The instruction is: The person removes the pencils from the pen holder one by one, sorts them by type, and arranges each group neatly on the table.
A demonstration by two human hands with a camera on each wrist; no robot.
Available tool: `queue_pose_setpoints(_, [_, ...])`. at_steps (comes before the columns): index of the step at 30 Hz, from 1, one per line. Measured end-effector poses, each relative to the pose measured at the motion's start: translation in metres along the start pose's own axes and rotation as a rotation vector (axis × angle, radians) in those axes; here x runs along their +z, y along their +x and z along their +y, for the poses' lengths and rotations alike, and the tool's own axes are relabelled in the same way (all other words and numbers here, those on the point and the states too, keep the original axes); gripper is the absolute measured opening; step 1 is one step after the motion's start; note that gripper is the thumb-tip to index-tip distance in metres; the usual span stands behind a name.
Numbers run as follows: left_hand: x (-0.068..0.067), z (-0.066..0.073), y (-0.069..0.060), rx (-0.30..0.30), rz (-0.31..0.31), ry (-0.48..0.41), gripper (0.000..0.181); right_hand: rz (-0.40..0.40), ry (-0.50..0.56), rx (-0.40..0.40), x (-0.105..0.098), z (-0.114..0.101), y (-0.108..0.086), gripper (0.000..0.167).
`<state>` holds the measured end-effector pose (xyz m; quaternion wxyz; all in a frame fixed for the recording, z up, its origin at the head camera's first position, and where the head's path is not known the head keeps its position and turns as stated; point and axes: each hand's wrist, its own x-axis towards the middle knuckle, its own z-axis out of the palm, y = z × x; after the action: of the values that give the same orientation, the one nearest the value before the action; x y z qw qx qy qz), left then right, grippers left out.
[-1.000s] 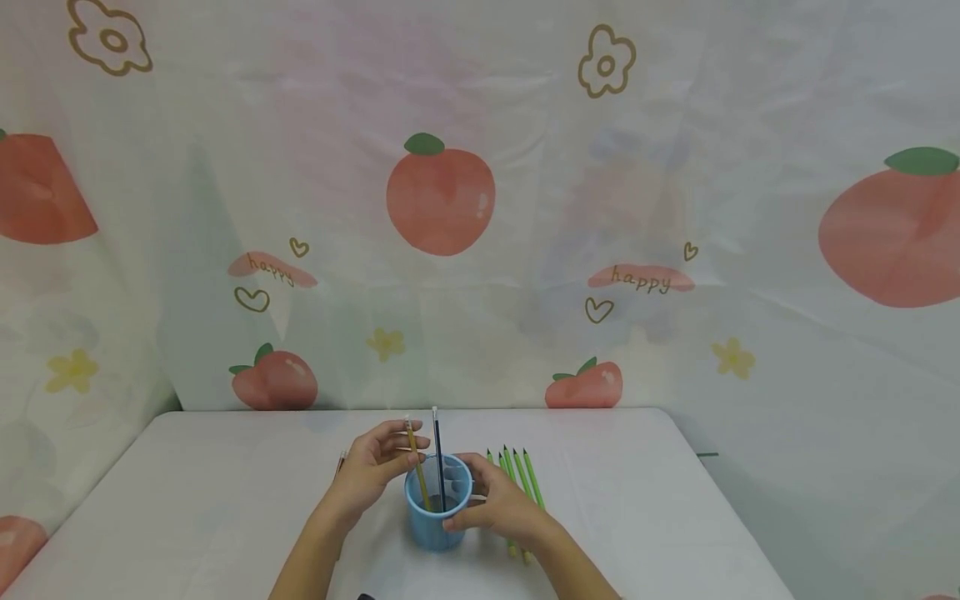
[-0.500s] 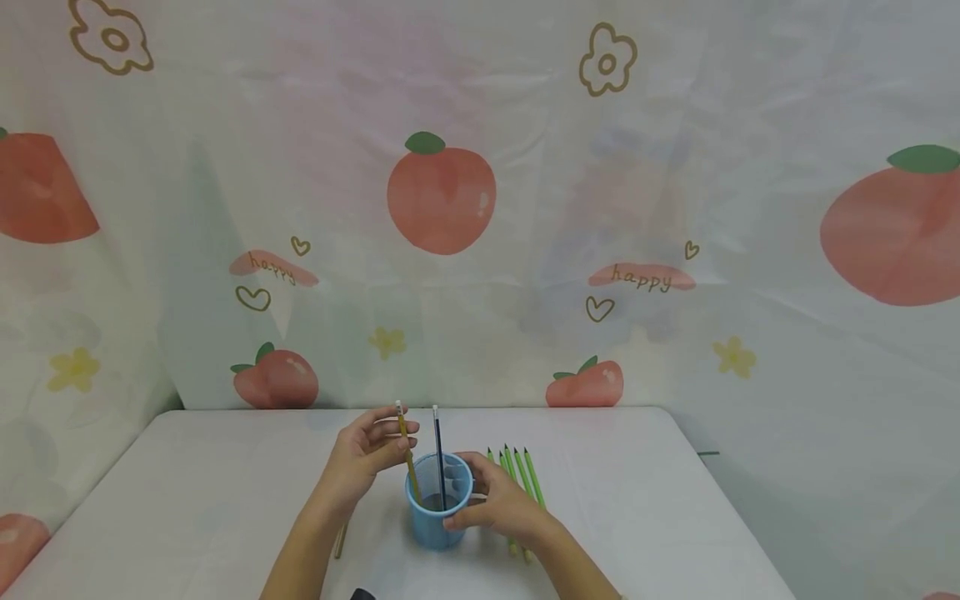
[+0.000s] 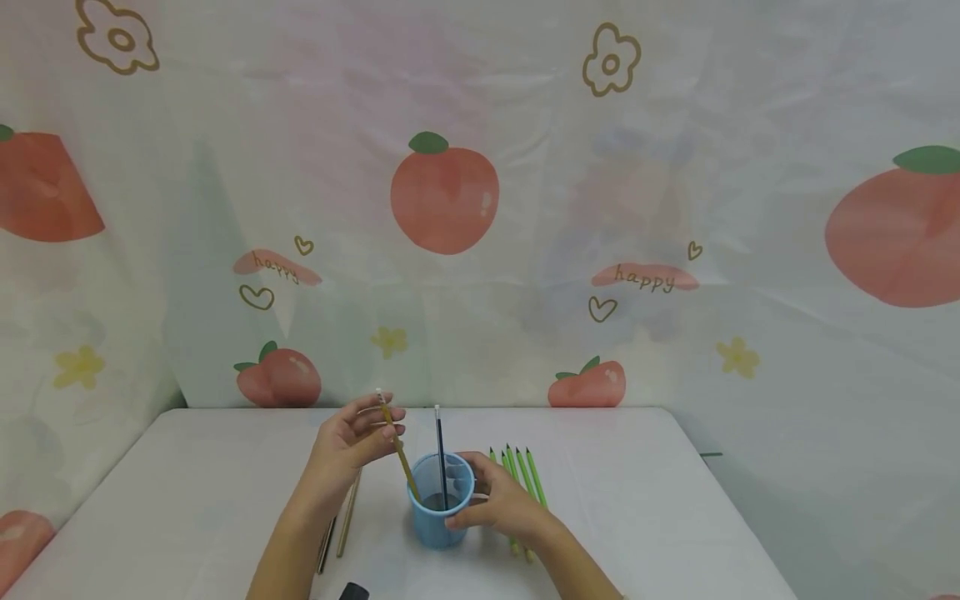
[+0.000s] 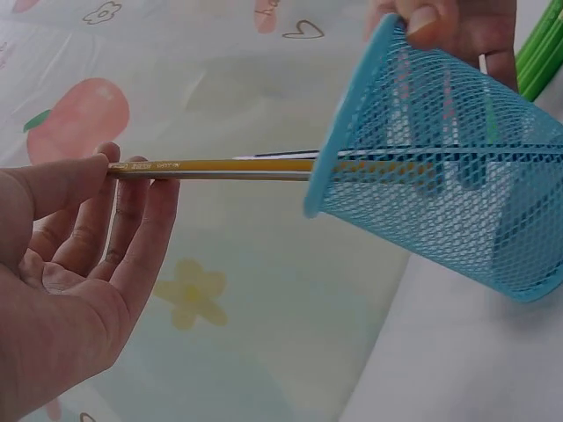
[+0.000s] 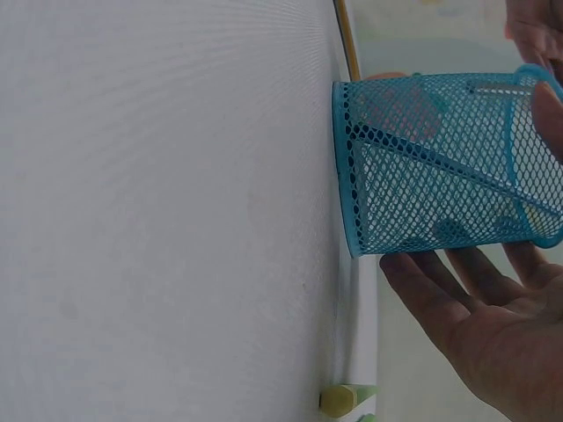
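Observation:
A blue mesh pen cup (image 3: 433, 533) stands upright on the white table. My right hand (image 3: 506, 504) grips its right side, thumb at the near side and fingers behind. Between thumb and fingertips, my left hand (image 3: 336, 454) pinches a yellow pencil (image 4: 202, 165) near its white-tipped upper end. That pencil leans left, its lower part inside the cup by the rim. A dark blue pencil (image 3: 440, 450) stands in the cup, its white end up. Through the mesh in the right wrist view, the dark pencil (image 5: 431, 158) runs slantwise.
Several green pencils (image 3: 534, 475) lie right of the cup, partly behind my right hand and forearm. Left of the cup lie a gold-coloured pencil (image 3: 347, 521) and a darker one (image 3: 326, 546), both partly covered by my left arm. A black object (image 3: 354, 592) shows at the bottom edge.
My left hand has moved up and left with the yellow pencil, which has risen and now leans further left. Pencils left of the cup show more. The right hand and cup stay put.

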<state>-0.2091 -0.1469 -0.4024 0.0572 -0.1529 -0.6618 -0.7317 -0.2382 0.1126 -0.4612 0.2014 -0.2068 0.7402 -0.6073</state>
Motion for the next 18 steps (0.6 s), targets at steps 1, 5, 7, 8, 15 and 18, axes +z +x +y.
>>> queue_pose_setpoints(1, [-0.001,0.002,-0.001,0.009,0.005,-0.002,0.051,0.001,-0.001,0.0,0.0,0.0,0.0,0.08])
queue_pose_setpoints(5, [-0.004,0.009,-0.003,0.035,0.021,-0.011,0.049,-0.001,-0.008,-0.002,0.001,-0.001,-0.001,0.08])
queue_pose_setpoints(7, [-0.006,0.013,-0.005,0.044,0.028,-0.009,0.048,-0.006,-0.006,-0.006,0.001,-0.001,-0.002,0.08])
queue_pose_setpoints(8, [-0.007,0.014,-0.005,0.049,0.031,-0.009,0.047,-0.008,-0.005,-0.007,0.001,-0.001,-0.002,0.08])
queue_pose_setpoints(15, [-0.013,0.024,-0.01,0.104,0.015,-0.017,0.043,-0.016,0.001,-0.018,0.0,-0.002,-0.002,0.079])
queue_pose_setpoints(18, [-0.016,0.029,-0.012,0.119,0.026,-0.017,0.041,-0.014,-0.003,-0.019,0.0,-0.002,-0.002,0.079])
